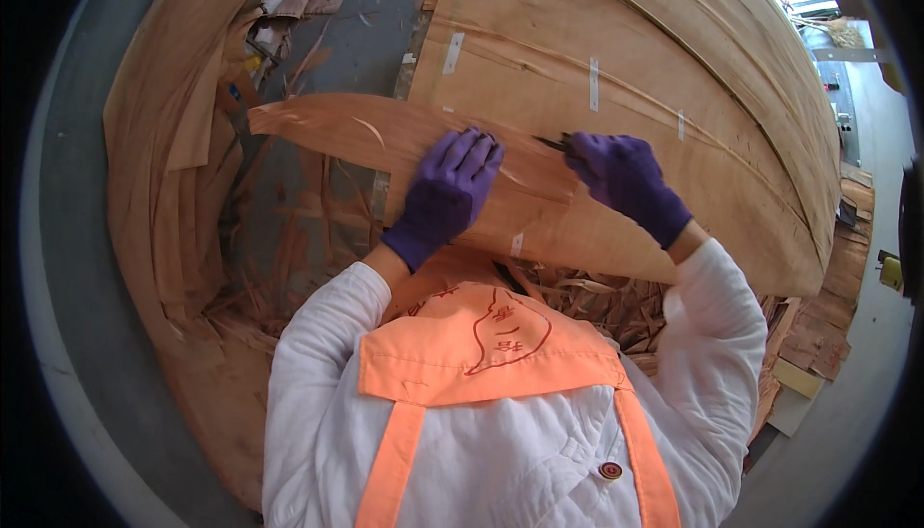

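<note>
A long, thin strip of reddish-brown wood veneer (332, 124) lies across the edge of a large stack of veneer sheets (539, 56), its left end sticking out past the stack. My left hand (448, 191), in a purple glove, rests palm down on the strip with its fingers stretched forward and close together. Gloved in purple too, my right hand (621, 177) is closed round a knife (553, 144). The knife's dark blade points left and touches or hovers just over the strip's upper edge; its handle is hidden in my fist.
Small strips of white tape (593, 83) mark the stacked sheets. At the left stands a tall bundle of curled veneer (159, 143). Wood scraps (298, 249) litter the grey floor (371, 37) and the space below the stack. More boards (818, 335) lie at the right.
</note>
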Action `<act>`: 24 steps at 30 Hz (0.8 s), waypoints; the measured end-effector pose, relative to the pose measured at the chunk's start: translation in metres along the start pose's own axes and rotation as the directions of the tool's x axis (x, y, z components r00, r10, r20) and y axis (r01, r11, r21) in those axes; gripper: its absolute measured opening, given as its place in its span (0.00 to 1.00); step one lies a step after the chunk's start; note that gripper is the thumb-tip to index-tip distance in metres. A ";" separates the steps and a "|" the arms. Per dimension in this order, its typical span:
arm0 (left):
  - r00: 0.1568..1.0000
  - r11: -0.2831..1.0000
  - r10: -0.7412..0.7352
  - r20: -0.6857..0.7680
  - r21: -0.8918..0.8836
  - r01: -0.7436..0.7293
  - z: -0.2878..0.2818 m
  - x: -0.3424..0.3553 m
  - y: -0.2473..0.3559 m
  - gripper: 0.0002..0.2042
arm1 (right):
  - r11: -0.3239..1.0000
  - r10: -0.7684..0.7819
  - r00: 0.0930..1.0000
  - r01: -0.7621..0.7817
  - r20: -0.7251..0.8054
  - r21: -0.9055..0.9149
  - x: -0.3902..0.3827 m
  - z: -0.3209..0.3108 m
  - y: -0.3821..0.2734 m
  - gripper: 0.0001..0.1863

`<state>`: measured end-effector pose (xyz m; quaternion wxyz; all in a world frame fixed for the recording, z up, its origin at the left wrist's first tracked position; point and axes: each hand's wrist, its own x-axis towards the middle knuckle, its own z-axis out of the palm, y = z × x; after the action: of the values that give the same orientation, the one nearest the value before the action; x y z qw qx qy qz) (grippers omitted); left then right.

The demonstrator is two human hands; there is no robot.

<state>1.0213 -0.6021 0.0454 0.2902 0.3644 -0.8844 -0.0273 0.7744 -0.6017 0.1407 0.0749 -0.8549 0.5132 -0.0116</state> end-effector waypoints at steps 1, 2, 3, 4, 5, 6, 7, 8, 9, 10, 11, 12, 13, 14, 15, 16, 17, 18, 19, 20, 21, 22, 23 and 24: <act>1.000 1.000 0.000 0.004 -0.006 0.000 -0.001 0.000 0.000 0.17 | 1.000 0.003 1.000 -0.002 0.014 -0.020 0.014 0.003 -0.009 0.08; 1.000 1.000 -0.004 0.010 -0.014 0.004 -0.001 -0.001 -0.001 0.17 | 0.999 0.003 0.999 -0.002 0.032 -0.038 0.028 0.007 -0.016 0.09; 1.000 1.000 -0.005 0.020 -0.024 0.005 -0.002 -0.002 -0.001 0.17 | 0.999 0.009 0.999 -0.006 0.050 -0.053 0.038 0.012 -0.021 0.09; 1.000 1.000 -0.005 0.025 -0.021 0.006 -0.002 -0.001 0.000 0.18 | 0.998 -0.011 0.999 0.014 0.051 -0.059 0.045 0.016 -0.023 0.08; 1.000 1.000 -0.008 0.029 -0.018 0.008 -0.003 0.001 0.000 0.18 | 0.997 -0.032 0.998 0.036 0.052 -0.065 0.052 0.022 -0.024 0.08; 0.999 1.000 -0.010 0.033 -0.015 0.010 -0.004 0.002 0.001 0.18 | 0.996 -0.053 0.997 0.057 0.053 -0.071 0.057 0.026 -0.025 0.08; 0.999 1.000 -0.013 0.042 -0.017 0.013 -0.004 0.002 0.001 0.18 | 0.994 -0.077 0.996 0.081 0.048 -0.076 0.063 0.028 -0.027 0.08; 0.999 1.000 -0.021 0.049 -0.017 0.021 -0.004 0.001 0.000 0.19 | 0.991 -0.106 0.993 0.109 0.046 -0.081 0.068 0.028 -0.029 0.08; 0.998 0.999 -0.028 0.056 -0.018 0.029 -0.004 0.000 0.000 0.19 | 0.987 -0.133 0.990 0.136 0.044 -0.087 0.073 0.029 -0.031 0.07; 0.998 0.999 -0.031 0.055 -0.015 0.032 -0.002 -0.001 0.000 0.19 | 0.985 -0.139 0.989 0.144 0.053 -0.099 0.076 0.029 -0.032 0.07; 0.998 0.999 -0.032 0.053 -0.012 0.033 -0.001 -0.001 0.000 0.19 | 0.983 -0.142 0.988 0.148 0.062 -0.112 0.078 0.030 -0.033 0.07; 0.998 0.999 -0.032 0.052 -0.010 0.032 0.000 -0.002 0.000 0.19 | 0.980 -0.145 0.987 0.153 0.071 -0.125 0.079 0.030 -0.033 0.06; 0.998 0.999 -0.033 0.055 -0.009 0.033 0.000 -0.001 0.000 0.19 | 0.982 -0.146 0.987 0.154 0.074 -0.106 0.079 0.029 -0.032 0.06; 0.998 0.999 -0.033 0.060 -0.007 0.033 -0.001 0.000 0.001 0.19 | 0.984 -0.147 0.986 0.154 0.076 -0.087 0.078 0.029 -0.030 0.06; 0.997 0.999 -0.032 0.065 -0.006 0.032 -0.002 0.000 0.001 0.19 | 0.986 -0.148 0.986 0.153 0.077 -0.067 0.077 0.029 -0.028 0.06; 0.997 0.999 -0.034 0.066 -0.009 0.035 -0.002 0.001 0.001 0.19 | 0.989 -0.128 0.988 0.134 0.089 -0.064 0.073 0.029 -0.025 0.06; 0.997 0.999 -0.038 0.066 -0.012 0.039 -0.002 0.001 0.001 0.19 | 0.991 -0.110 0.989 0.117 0.101 -0.062 0.068 0.029 -0.021 0.06; 0.997 0.999 -0.040 0.066 -0.015 0.041 -0.002 0.001 0.001 0.19 | 0.993 -0.091 0.989 0.098 0.114 -0.060 0.061 0.029 -0.018 0.06; 0.998 0.999 -0.031 0.062 -0.008 0.032 -0.001 0.001 0.001 0.18 | 0.995 -0.050 0.992 0.059 0.118 -0.075 0.054 0.029 -0.017 0.06; 0.998 1.000 -0.023 0.058 0.000 0.023 -0.001 0.000 0.000 0.18 | 0.996 -0.010 0.993 0.021 0.122 -0.090 0.045 0.029 -0.017 0.06; 0.998 1.000 -0.014 0.054 0.007 0.014 -0.001 -0.001 -0.001 0.18 | 0.994 0.031 0.992 -0.018 0.125 -0.106 0.036 0.028 -0.017 0.07; 0.998 1.000 -0.017 0.055 0.001 0.017 -0.001 -0.001 -0.001 0.18 | 0.993 0.073 0.990 -0.062 0.118 -0.101 0.026 0.029 -0.018 0.07; 0.998 1.000 -0.015 0.055 -0.008 0.015 -0.001 0.001 0.000 0.18 | 0.989 0.121 0.987 -0.111 0.110 -0.098 0.015 0.030 -0.018 0.07; 0.998 1.000 -0.016 0.054 -0.015 0.017 -0.002 0.002 0.000 0.18 | 0.983 0.165 0.981 -0.156 0.102 -0.096 0.004 0.031 -0.019 0.08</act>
<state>1.0214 -0.6032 0.0477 0.2687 0.3684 -0.8888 -0.0465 0.7956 -0.5932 0.1125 0.0662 -0.8125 0.5757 0.0638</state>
